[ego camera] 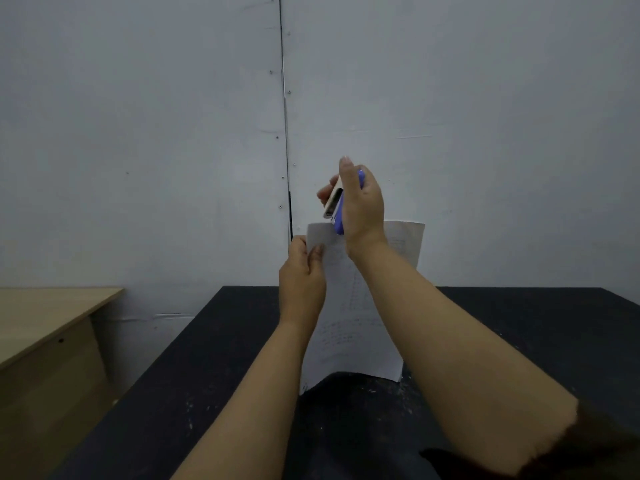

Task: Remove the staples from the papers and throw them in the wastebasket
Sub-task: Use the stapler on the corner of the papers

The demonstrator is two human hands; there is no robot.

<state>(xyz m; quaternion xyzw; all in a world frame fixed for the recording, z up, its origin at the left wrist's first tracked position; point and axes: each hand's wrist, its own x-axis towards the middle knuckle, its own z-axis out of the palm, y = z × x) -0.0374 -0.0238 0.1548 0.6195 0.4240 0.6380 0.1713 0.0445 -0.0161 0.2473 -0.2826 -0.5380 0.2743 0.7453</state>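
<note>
While the left hand (302, 271) pinched the papers' (349, 306) top corner, the right hand (362, 206) had its fingers (345, 174) wrapped round a purple stapler (337, 209) above the table (519, 341). Risk: the unsupported sheets likely tearing at the corner; wastebasket unseen.

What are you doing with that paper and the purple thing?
A person is holding up a white printed sheaf of papers over a black table. The left hand pinches its top left corner. The right hand grips a purple and cream stapler-like tool and points its lower end at the top edge of the papers, near that corner. No staple or wastebasket can be seen.
</note>
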